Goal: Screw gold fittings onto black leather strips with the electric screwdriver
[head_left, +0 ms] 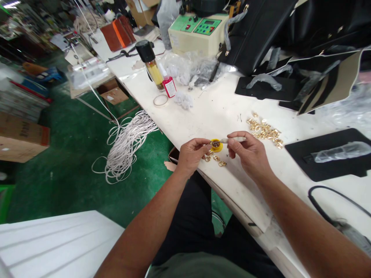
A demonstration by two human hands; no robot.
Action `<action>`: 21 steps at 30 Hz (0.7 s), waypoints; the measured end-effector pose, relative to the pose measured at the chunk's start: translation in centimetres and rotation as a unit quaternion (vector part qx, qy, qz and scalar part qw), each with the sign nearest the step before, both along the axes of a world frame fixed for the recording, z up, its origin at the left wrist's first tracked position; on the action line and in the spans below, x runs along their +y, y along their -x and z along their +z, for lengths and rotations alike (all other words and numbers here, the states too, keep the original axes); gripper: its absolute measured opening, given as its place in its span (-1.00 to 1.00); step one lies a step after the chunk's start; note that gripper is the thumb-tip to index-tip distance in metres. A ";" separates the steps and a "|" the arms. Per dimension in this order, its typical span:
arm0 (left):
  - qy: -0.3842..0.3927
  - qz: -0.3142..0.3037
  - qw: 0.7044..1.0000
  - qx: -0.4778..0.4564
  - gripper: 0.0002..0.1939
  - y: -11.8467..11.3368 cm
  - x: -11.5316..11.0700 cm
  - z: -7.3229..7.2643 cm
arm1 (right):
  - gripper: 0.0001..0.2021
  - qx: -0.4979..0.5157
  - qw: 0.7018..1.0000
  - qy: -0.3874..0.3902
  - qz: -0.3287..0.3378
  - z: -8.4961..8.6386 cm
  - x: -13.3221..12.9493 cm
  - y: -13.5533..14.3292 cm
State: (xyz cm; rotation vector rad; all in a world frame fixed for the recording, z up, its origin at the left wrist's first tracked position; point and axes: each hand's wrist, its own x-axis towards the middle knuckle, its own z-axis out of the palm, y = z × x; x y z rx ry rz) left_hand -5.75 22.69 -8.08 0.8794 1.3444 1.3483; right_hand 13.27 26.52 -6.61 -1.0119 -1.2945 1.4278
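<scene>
Right now everything centres on the yellow dish (216, 149), a little round one on the white table (199, 119), with small dark and gold bits inside it. Just to its left, the left hand (191, 154) has thumb and forefinger brought together at the tips, pinching a small piece (211, 143) whose shape is too tiny to make out. To the dish's right, the right hand (249, 152) pinches a slim pale tool (237, 139) between thumb and fingers; the tool lies nearly level, its thin tip reaching over the dish towards the left fingertips. Whether tip and piece touch, I cannot tell. On the near side of the dish a few gold fittings (222, 163) lie loose, and beyond it to the right sits a scattered heap of gold hardware (265, 130). Farther right of the dish is a flat black panel (304, 160) with a plastic-wrapped strip (344, 151) on top. Well beyond the dish, to the left, a red bottle (169, 87) stands upright near a black-lidded flask (155, 73), with a tape ring (160, 104) lying flat near both. Down on the green floor, left of the dish, spreads a loose coil of white cord (124, 141)
</scene>
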 end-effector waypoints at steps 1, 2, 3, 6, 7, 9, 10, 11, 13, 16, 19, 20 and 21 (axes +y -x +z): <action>0.001 0.001 1.000 0.004 -0.74 0.0 0.0 0.0 | -0.65 -0.002 1.000 0.000 -0.001 0.1 0.0 0.0; 0.002 0.002 1.000 0.008 -0.75 -0.1 0.0 0.1 | -0.65 -0.004 1.000 0.000 -0.002 0.1 0.0 0.0; 0.002 0.004 1.000 0.011 -0.75 -0.1 0.0 0.1 | -0.64 -0.004 1.000 0.000 -0.002 0.1 0.0 0.0; -0.002 0.005 1.000 0.012 -0.77 -0.2 0.0 0.1 | -0.64 -0.008 1.000 0.000 -0.003 0.1 0.0 0.0; -0.004 0.004 1.000 0.010 -0.77 -0.2 0.0 0.1 | -0.64 -0.010 1.000 -0.001 -0.003 0.0 0.0 0.0; -0.004 0.002 1.000 0.007 -0.77 -0.2 0.0 0.1 | -0.63 -0.014 1.000 -0.004 -0.004 0.0 0.0 0.1; -0.003 0.002 1.000 0.007 -0.77 -0.2 0.0 0.0 | -0.63 -0.017 1.000 -0.008 -0.005 0.0 0.0 0.1; -0.002 0.003 1.000 0.009 -0.77 -0.3 0.0 0.0 | -0.63 -0.021 1.000 -0.012 -0.007 0.0 0.0 0.1; 0.000 0.006 1.000 0.013 -0.76 -0.3 0.0 0.0 | -0.64 -0.035 0.999 -0.024 -0.015 0.1 -0.2 0.2; -0.004 0.012 1.000 0.012 -0.76 -0.4 0.0 -0.1 | -0.65 -0.055 0.998 -0.039 -0.020 0.4 -0.4 0.3; -0.007 0.016 1.000 0.011 -0.75 -0.4 0.0 -0.2 | -0.66 -0.068 0.996 -0.046 -0.021 0.5 -0.5 0.2; -0.006 0.017 1.000 0.012 -0.75 -0.4 0.0 -0.3 | -0.67 -0.070 0.996 -0.049 -0.025 0.5 -0.5 0.1; -0.006 0.016 1.000 0.013 -0.75 -0.4 0.0 -0.3 | -0.67 -0.070 0.996 -0.051 -0.030 0.5 -0.5 0.1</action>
